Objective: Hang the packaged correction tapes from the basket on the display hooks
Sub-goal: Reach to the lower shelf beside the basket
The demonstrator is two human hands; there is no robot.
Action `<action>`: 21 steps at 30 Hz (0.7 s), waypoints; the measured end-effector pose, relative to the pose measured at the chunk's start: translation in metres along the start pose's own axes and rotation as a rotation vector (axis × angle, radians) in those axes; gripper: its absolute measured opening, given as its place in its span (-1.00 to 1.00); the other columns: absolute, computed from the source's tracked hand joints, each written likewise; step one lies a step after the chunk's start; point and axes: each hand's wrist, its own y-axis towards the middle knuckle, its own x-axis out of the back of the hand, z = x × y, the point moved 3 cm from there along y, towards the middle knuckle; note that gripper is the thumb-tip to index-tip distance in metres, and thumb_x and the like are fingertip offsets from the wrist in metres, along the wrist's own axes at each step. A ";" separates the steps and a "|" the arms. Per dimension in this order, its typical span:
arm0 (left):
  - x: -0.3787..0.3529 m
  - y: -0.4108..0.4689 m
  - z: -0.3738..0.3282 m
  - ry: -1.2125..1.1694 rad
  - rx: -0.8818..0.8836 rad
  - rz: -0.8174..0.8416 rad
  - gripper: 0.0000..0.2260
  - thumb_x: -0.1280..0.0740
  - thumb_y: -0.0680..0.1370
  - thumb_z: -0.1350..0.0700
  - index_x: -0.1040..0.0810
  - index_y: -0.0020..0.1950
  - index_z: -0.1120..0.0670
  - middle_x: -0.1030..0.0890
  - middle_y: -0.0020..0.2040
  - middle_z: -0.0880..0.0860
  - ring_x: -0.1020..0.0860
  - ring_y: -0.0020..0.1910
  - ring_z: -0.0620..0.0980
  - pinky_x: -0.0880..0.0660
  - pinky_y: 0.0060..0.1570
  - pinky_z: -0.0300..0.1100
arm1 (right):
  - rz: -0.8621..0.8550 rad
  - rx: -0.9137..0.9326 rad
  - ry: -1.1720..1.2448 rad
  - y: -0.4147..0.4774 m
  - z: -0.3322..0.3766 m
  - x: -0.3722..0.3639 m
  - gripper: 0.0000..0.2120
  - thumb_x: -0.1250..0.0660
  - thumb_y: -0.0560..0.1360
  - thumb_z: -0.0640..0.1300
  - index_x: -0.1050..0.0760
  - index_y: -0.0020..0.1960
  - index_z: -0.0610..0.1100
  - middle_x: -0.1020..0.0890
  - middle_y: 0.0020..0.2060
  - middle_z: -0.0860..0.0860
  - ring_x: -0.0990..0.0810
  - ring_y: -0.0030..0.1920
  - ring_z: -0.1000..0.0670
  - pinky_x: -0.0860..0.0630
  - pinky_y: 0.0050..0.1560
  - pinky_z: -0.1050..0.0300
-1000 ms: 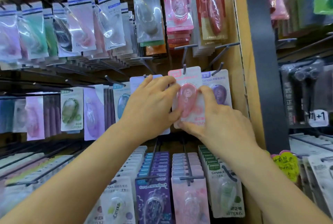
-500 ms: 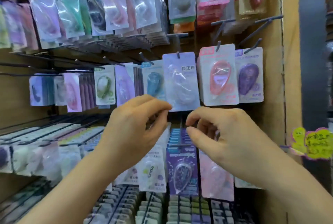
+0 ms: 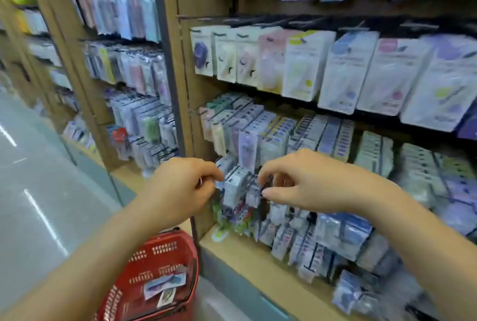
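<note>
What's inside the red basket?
A few flat packets lie on the bottom of the red basket, one with purple on it. The left forearm covers the basket's left part, so anything there is hidden.

Legible text: none. Print on the hanging packages [image 3: 304, 62] is blurred beyond reading, as is that on the packets [image 3: 165, 283] in the red basket [image 3: 180, 240]. The round sticker [image 3: 219, 235] on the shelf ledge [image 3: 258, 264] shows no readable mark.
</note>
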 end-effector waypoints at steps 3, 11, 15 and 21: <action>-0.009 -0.067 0.082 0.003 0.270 0.070 -0.79 -0.29 0.56 0.18 -0.69 0.02 -0.07 -0.53 -0.38 -0.15 -0.49 -0.31 -0.12 -0.34 -0.23 -0.19 | 0.110 0.006 0.071 0.053 0.033 -0.059 -0.78 -0.26 0.61 0.11 -0.54 0.19 0.07 -0.64 -0.04 0.13 -0.60 -0.06 0.13 -0.54 0.02 0.13; -0.051 -0.228 0.250 -0.019 0.835 0.193 -0.77 -0.28 0.52 0.12 -0.67 -0.01 -0.16 -0.67 -0.19 -0.11 -0.62 -0.14 0.05 -0.55 -0.07 -0.09 | 0.241 -0.084 0.367 0.160 0.078 -0.225 -0.90 -0.34 0.56 -0.14 -0.59 0.06 -0.03 -0.68 -0.11 -0.02 -0.66 -0.08 -0.05 -0.52 -0.04 0.16; -0.084 -0.269 0.303 -0.062 1.035 0.244 -0.77 -0.31 0.50 0.20 -0.68 -0.08 -0.12 -0.52 -0.41 -0.13 -0.61 -0.21 0.06 -0.46 -0.19 -0.15 | 0.260 -0.266 0.668 0.208 0.076 -0.305 -0.83 -0.36 0.54 -0.31 -0.56 -0.10 -0.05 -0.60 -0.29 -0.04 -0.55 -0.29 0.00 -0.44 -0.25 0.27; -0.157 -0.277 0.389 -0.093 1.217 0.336 -0.74 -0.30 0.52 0.24 -0.70 0.02 -0.07 -0.71 0.00 0.00 -0.63 0.02 0.06 -0.47 -0.02 -0.14 | 0.307 -0.715 1.131 0.298 0.056 -0.415 -0.85 -0.26 0.61 -0.27 -0.50 0.17 -0.20 -0.57 -0.18 -0.11 -0.50 -0.28 0.00 -0.45 -0.32 0.20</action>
